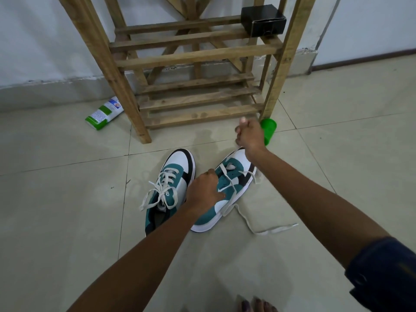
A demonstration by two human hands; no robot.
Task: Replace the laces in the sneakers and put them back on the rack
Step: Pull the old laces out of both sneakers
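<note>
Toes (256, 305) show at the bottom edge of the floor (67, 221), w/ a dark blue sleeve (387, 273) at lower right. Both forearms reach fwd over the pale tiles. Loose white lace (273, 230) trails across the floor to the right of the right sneaker (227, 194), running back up thru its eyelets. Left hand (203, 188) rests on that sneaker's teal side, fingers curled down against the upper; can't tell if it pinches the lace. Left sneaker (171, 188) stands just beside it, touching or nearly so, fully laced w/ a bow, toe pointing toward the rack. Both are teal, white & black, on the floor near its middle, in front of the rack. Right hand (249, 135) is raised beyond the right sneaker's toe, fingers closed in a fist; a bit of pale lace seems to show at the fingers, but blur makes it uncertain. Green cup (269, 131) sits just behind that hand, by the rack's front right leg. Wooden rack (198, 57) stands against the wall, slatted shelves; black box (263, 20) on an upper shelf at right. Green & white packet (104, 113) lies on the floor left of the rack's front left leg.
</note>
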